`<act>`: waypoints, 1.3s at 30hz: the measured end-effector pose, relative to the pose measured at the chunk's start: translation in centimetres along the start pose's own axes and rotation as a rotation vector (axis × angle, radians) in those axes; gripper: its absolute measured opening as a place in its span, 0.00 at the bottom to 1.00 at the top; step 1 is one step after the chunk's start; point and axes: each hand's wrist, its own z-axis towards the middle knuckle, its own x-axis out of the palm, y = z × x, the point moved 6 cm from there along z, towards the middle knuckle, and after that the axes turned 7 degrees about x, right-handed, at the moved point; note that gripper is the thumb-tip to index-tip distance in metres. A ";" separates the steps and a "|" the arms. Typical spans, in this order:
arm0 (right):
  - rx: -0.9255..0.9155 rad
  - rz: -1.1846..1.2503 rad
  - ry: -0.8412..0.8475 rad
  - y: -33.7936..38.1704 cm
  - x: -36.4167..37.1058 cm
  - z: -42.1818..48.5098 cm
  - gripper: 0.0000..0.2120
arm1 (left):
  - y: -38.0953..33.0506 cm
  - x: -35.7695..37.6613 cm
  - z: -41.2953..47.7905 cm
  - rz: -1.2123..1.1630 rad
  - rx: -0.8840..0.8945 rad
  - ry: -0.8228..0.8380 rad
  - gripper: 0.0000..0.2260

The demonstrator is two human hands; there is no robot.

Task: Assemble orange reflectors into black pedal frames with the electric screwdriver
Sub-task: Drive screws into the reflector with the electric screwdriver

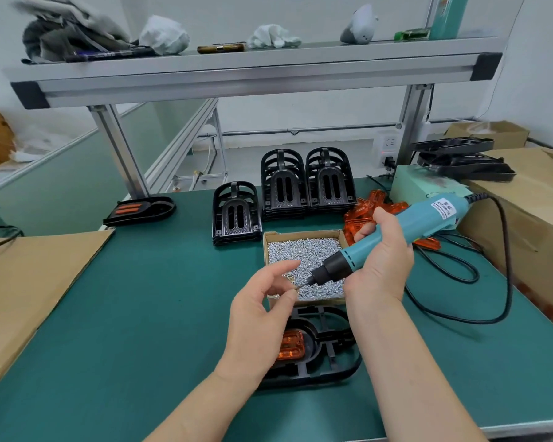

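Observation:
My right hand (380, 263) grips the teal electric screwdriver (393, 237), its bit pointing down-left over the cardboard box of screws (304, 256). My left hand (262, 314) pinches a small screw at the bit's tip. Below my hands a black pedal frame (326, 352) lies on the green mat with an orange reflector (291, 346) set in it, partly hidden by my left wrist. Loose orange reflectors (367, 208) are piled behind the screw box.
Stacks of black pedal frames (304, 183) stand behind the box. One finished pedal (139, 210) lies at the left by the shelf post. Cardboard sheet (29, 275) at left, cardboard boxes (524, 202) with more frames at right. The screwdriver's black cable (492, 282) loops on the mat.

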 end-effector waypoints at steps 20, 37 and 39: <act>-0.261 -0.300 0.260 -0.4 -0.4 -3.0 0.07 | 2.8 -2.4 -5.1 0.648 0.443 0.395 0.11; -0.338 -0.516 0.387 -1.9 0.3 -5.0 0.08 | 3.1 -2.3 -5.1 0.659 0.420 0.415 0.11; -0.350 -0.520 0.433 -2.0 0.6 -5.4 0.06 | 3.2 -2.4 -5.1 0.657 0.412 0.417 0.11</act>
